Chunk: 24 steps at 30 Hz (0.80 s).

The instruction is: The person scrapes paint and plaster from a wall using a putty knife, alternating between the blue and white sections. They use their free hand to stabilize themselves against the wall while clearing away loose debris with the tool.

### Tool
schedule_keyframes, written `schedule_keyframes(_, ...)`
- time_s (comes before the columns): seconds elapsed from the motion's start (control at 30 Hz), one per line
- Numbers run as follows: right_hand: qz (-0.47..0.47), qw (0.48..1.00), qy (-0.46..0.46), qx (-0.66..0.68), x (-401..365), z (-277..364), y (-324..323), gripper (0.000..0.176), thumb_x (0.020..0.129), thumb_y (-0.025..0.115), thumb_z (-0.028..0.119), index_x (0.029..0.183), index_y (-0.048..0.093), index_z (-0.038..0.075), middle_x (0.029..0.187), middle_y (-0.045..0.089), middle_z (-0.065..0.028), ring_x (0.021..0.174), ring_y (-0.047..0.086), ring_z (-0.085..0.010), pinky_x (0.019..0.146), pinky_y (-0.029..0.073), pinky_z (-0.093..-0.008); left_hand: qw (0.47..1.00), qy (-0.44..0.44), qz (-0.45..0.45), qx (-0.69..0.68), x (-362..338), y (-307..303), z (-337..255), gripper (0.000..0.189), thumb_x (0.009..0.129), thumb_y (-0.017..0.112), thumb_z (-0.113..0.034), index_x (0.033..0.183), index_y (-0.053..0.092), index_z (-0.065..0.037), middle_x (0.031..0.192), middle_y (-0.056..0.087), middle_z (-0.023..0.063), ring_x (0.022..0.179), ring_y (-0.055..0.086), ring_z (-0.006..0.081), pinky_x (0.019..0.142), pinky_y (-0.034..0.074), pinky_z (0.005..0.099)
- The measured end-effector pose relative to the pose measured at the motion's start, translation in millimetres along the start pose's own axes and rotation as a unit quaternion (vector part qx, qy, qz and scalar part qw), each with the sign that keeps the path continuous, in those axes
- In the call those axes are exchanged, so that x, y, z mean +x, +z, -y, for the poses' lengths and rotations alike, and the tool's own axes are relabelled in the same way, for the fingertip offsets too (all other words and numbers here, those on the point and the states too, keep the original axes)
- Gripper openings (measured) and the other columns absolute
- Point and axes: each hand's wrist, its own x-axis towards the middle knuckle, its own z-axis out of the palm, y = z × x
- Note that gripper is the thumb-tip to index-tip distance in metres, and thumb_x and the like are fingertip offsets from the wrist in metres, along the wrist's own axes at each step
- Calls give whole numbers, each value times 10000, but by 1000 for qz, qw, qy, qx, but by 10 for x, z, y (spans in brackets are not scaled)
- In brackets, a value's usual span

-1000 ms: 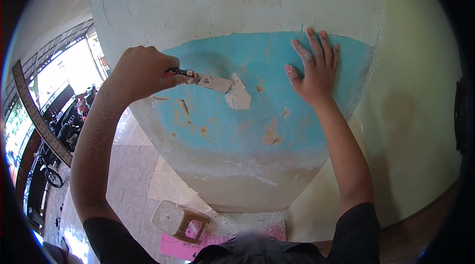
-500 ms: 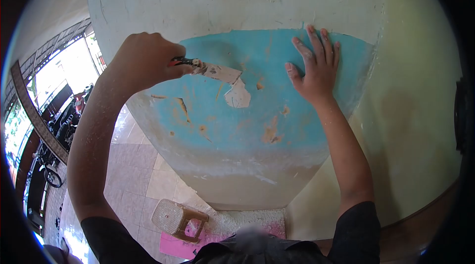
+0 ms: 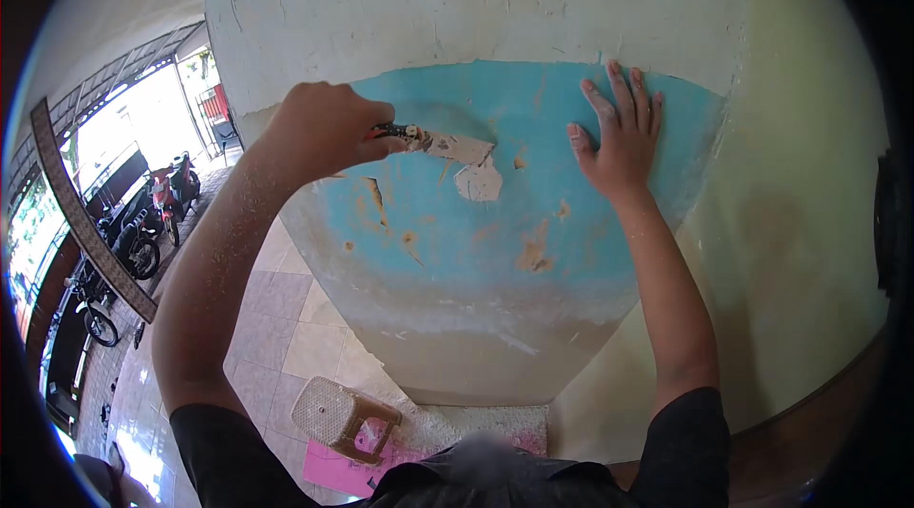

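Visibly grubby scraper (image 3: pixel 443 142), L grip (image 3: pixel 338 130) clenched round its hdl (image 3: pixel 393 131)
Blade (image 3: pixel 461 148) pale, blotchy; hdl blk w/ red; R grip (image 3: pixel 624 144) splayed flat on blue wall (image 3: pixel 600 237).

No readable text or labels.

On the left, daylight is strong behind the motorcycles (image 3: pixel 164 197). A brown stool (image 3: pixel 328 410) stands by a pink sheet (image 3: pixel 333 470) on the tiled floor (image 3: pixel 276 308). The right wall (image 3: pixel 809 137) is yellowish.
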Motion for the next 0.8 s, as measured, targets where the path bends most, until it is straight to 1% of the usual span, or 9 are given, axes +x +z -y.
schedule_keyframes(0.13,11,1000,5,-1,-150,1,-6,515,916,586,416,1393,487,248,1564,352,-54,1454,280,-337,1155,153,-622,992,-26,-60,-109,-151,544,77,368,911,632,-471,878,661,-105,639,625,87,603,644,274,616,507,413)
schedule_keyframes(0.17,10,1000,8,5,-202,11,-4,514,921,578,413,1398,483,245,1567,347,-57,1455,278,-343,1152,145,-631,987,-58,-23,-147,-213,648,55,395,917,606,-519,936,668,-129,679,656,91,659,674,286,635,526,426)
schedule_keyframes(0.23,11,1000,13,12,-332,38,-6,513,927,569,410,1402,478,241,1569,341,-60,1455,275,-348,1150,138,-641,957,-57,-107,-263,-379,1232,18,416,905,629,-498,918,664,-83,664,623,141,656,645,362,625,496,472)
schedule_keyframes(0.3,28,999,26,1,-471,59,-15,500,948,530,421,1407,474,232,1564,348,-75,1455,271,-360,1142,129,-659,915,-107,-135,-365,-585,1683,-234,373,905,659,-437,917,643,-65,643,598,160,624,622,373,578,467,458)
schedule_keyframes(0.4,26,999,35,-7,-625,102,-3,496,969,485,445,1415,466,230,1557,358,-86,1450,277,-369,1139,128,-664,835,-204,-142,-490,-856,2535,-806,304,935,631,-363,942,633,-59,631,581,162,609,622,343,560,452,433)
schedule_keyframes(0.43,28,999,33,-5,-674,116,6,496,969,485,445,1415,466,230,1557,358,-86,1450,277,-369,1139,128,-664,784,-223,-151,-560,-921,2968,-1048,297,947,616,-351,977,639,-56,658,609,163,614,636,307,565,462,410)
schedule_keyframes(0.53,27,999,41,-13,-801,163,28,497,982,452,459,1414,470,215,1546,371,-105,1444,286,-381,1135,128,-668,661,-279,-84,-692,-1164,3305,-1762,329,987,566,-330,1030,617,-8,686,652,84,604,631,177,585,499,336)
schedule_keyframes(0.63,30,998,49,-30,-922,201,46,499,996,414,469,1399,490,184,1539,373,-130,1440,285,-404,1136,118,-673,649,-277,-42,-707,-1307,3361,-2117,358,1005,528,-361,1023,597,-10,702,641,66,574,597,130,555,484,301)
schedule_keyframes(0.8,33,997,54,-31,-1071,249,43,492,998,405,460,1397,490,185,1543,367,-130,1441,285,-403,1141,114,-669,649,-270,-59,-709,-1258,3173,-2047,395,1012,504,-392,1002,589,-7,700,626,54,559,577,118,542,468,287)
